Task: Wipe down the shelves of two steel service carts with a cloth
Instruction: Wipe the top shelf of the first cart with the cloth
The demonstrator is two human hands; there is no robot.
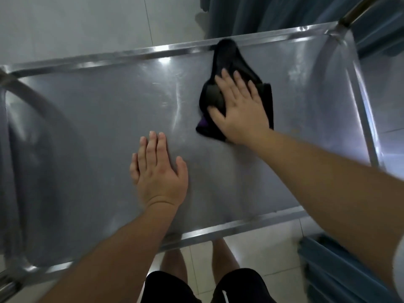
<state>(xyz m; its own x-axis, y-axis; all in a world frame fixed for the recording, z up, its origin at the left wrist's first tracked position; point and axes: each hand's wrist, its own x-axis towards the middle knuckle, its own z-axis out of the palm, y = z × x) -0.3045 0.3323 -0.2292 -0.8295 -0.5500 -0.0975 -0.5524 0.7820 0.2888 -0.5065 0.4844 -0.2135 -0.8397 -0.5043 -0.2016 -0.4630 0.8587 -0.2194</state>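
Observation:
The top shelf of a steel service cart fills the view, shiny and streaked with a raised rim. A black cloth with a bit of purple lies crumpled on the shelf's right half, one end reaching the far rim. My right hand presses flat on the cloth's near part, fingers spread. My left hand rests palm down on the bare steel in the middle of the shelf, left of and nearer than the cloth, holding nothing. Only this one cart is in view.
A curved steel handle rises at the cart's left end, and another handle post at the far right corner. Blue-grey curtain fabric hangs behind; a blue object stands at the near right. White floor tiles and my legs show below.

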